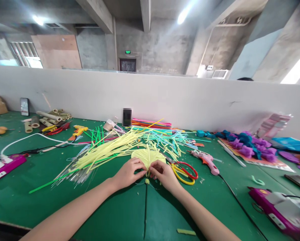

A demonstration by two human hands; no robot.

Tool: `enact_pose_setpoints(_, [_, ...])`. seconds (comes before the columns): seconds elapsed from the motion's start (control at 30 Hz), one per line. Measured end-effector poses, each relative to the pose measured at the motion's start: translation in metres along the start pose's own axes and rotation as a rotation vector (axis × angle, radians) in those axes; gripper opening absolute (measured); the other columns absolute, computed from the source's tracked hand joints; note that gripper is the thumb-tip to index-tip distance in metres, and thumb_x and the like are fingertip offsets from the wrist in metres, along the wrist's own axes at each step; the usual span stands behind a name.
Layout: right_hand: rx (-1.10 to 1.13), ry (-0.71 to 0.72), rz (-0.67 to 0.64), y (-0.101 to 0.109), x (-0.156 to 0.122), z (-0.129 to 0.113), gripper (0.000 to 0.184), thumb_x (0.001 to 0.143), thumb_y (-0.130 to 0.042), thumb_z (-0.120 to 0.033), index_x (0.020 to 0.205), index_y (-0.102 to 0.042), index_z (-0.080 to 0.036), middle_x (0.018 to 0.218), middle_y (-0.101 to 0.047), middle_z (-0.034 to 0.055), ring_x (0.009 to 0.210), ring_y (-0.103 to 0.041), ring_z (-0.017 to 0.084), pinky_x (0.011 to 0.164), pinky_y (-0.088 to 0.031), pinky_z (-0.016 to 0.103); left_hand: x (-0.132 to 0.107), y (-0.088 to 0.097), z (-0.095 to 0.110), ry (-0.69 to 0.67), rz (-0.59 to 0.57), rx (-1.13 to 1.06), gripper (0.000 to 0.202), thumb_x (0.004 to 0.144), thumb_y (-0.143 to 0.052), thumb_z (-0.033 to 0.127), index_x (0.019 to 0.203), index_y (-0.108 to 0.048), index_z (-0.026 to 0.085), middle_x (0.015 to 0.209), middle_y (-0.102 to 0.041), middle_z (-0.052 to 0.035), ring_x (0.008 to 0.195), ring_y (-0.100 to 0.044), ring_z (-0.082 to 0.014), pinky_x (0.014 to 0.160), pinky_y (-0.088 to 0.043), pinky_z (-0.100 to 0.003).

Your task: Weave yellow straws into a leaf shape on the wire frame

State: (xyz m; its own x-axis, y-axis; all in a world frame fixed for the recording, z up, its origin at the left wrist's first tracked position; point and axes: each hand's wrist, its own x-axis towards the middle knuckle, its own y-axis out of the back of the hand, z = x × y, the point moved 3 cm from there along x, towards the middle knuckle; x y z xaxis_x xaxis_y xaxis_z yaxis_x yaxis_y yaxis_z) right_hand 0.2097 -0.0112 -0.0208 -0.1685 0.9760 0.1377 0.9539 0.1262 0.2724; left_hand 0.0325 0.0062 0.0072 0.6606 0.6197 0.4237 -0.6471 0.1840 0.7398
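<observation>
A pale yellow fan-shaped piece [140, 154], apparently made of pipe cleaners, lies at the middle of the green table. My left hand [130, 172] pinches its near edge from the left, thumb and fingertips close together. From the other side my right hand [166, 173] pinches the same edge, its fingers curled. The fingertips nearly meet, and what lies right between them is partly hidden. Just below them is a small yellow knob [146, 181]. Scissors [183, 172] with red and yellow handles rest by my right hand. Behind my left hand spreads a pile of yellow pipe cleaners [102, 152].
A pink glue gun [207, 161] trails its cord along the right side. Power strips stand left [10, 166] and right [275, 211]. A yellow glue gun [79, 131], pliers and bamboo pieces [51, 117] lie back left. Purple fluffy shapes [247, 150] lie right; a partition [150, 93] closes the back.
</observation>
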Motion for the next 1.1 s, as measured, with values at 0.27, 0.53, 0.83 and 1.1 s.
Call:
enact_pose_setpoints(0.27, [-0.404, 0.325, 0.024, -0.003, -0.013, -0.031, 0.017, 0.091, -0.051, -0.030, 0.089, -0.066, -0.023, 0.084, -0.068, 0.0044, 0.077, -0.063, 0.018, 0.070, -0.048, 0.029, 0.002, 0.000, -0.007, 0.038, 0.014, -0.057, 0.030, 0.090, -0.055, 0.046, 0.087, -0.070, 0.021, 0.084, -0.068, -0.0023, 0.086, -0.059, -0.0181, 0.079, -0.042, -0.028])
enact_pose_setpoints(0.53, [-0.353, 0.284, 0.072, -0.006, -0.010, -0.024, 0.021, 0.086, -0.059, -0.040, 0.081, -0.067, -0.021, 0.076, -0.067, 0.0030, 0.068, -0.061, 0.016, 0.060, -0.047, 0.025, 0.000, -0.002, -0.011, 0.059, 0.077, -0.095, 0.029, 0.086, -0.059, 0.048, 0.091, -0.066, 0.020, 0.093, -0.066, -0.0052, 0.093, -0.059, -0.0211, 0.084, -0.045, -0.032])
enact_pose_setpoints(0.83, [-0.221, 0.056, 0.125, 0.000, -0.001, -0.007, 0.030, 0.082, -0.061, -0.049, 0.075, -0.067, -0.020, 0.065, -0.069, 0.0020, 0.057, -0.060, 0.018, 0.055, -0.043, 0.026, 0.003, 0.001, -0.004, 0.141, 0.178, -0.411, 0.017, 0.084, -0.065, 0.036, 0.084, -0.070, 0.019, 0.091, -0.071, -0.0051, 0.091, -0.064, -0.0203, 0.087, -0.048, -0.032])
enact_pose_setpoints(1.1, [-0.443, 0.152, 0.431, 0.025, 0.005, -0.008, 0.039, 0.082, -0.056, -0.056, 0.067, -0.065, -0.021, 0.085, -0.066, 0.0074, 0.087, -0.058, 0.025, 0.079, -0.043, 0.035, 0.002, 0.007, -0.021, 0.256, 0.243, -0.419, 0.017, 0.080, -0.069, 0.036, 0.080, -0.072, 0.019, 0.086, -0.074, -0.0041, 0.085, -0.067, -0.0206, 0.083, -0.049, -0.031])
